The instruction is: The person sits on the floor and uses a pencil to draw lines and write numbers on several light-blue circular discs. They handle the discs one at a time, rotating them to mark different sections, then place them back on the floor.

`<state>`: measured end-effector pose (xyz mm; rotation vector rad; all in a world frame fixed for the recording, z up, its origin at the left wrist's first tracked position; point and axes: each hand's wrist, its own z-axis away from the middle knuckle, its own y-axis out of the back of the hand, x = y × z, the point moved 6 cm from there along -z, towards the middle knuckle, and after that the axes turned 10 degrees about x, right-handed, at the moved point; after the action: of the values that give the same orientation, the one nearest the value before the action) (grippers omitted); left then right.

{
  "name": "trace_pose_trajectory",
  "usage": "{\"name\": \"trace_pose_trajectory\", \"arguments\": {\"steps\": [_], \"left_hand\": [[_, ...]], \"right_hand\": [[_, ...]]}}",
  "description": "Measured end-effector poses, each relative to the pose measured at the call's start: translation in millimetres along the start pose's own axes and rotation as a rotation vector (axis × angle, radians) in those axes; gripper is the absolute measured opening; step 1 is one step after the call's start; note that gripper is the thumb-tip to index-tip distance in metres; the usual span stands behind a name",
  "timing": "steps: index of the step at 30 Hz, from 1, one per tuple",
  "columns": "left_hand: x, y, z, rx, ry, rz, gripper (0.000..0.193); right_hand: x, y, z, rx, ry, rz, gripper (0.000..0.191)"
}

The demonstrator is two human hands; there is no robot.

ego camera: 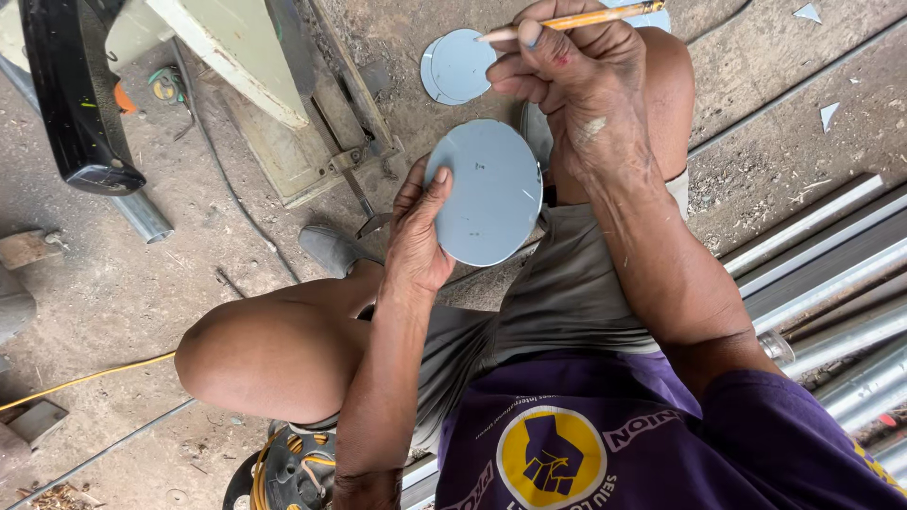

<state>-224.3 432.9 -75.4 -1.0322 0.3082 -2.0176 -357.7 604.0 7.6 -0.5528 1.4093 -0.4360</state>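
Left hand [420, 236] fingers grip 1 grey disc [491, 194]; right hand [576, 80] fingers pinch a pencil [576, 19]

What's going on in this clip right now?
A person sits low over a dirt floor, working with both hands. The left hand holds a round grey metal disc by its edge, face up above the knees. The right hand grips a pencil, raised above the disc and not touching it. More cut discs lie on the ground ahead, small metal offcuts to the right, and metal tubes are stacked beside the person.
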Motion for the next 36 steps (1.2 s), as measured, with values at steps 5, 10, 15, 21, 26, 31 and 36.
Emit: {"name": "trace_pose_trajectory", "arguments": {"steps": [5, 10, 15, 21, 26, 31, 36], "left_hand": [[-13.4, -13.4, 6.8, -0.117, 0.072, 0.103, 0.043], [-6.0, -17.4, 11.7, -0.121, -0.041, 0.018, 0.043], [34.0, -21.8, 16.1, -0.063, -0.389, -0.209, 0.042], [78.1, -38.9, 21.0, -0.001, -0.596, -0.508, 0.039], [102.5, -62.2, 21.6, -0.015, -0.665, -0.758, 0.033], [116.9, -67.9, 13.1, -0.014, -0.681, -0.757, 0.032], [121.1, -58.1, 14.4, -0.033, -0.694, -0.732, 0.032]], "right_hand": [[4.4, -10.4, 12.9, -0.083, 0.031, 0.09, 0.015], [4.4, -6.0, 17.0, -0.039, 0.002, 0.093, 0.017], [-11.7, 10.6, 8.8, -0.017, 0.091, 0.096, 0.015], [-11.7, 19.7, 12.0, -0.008, 0.051, 0.134, 0.012], [-10.4, 13.0, 7.7, -0.021, 0.057, 0.183, 0.012], [-3.9, 2.0, 6.2, 0.004, 0.014, 0.208, 0.016], [-3.0, -8.4, 8.3, -0.004, 0.031, 0.285, 0.013]]}}
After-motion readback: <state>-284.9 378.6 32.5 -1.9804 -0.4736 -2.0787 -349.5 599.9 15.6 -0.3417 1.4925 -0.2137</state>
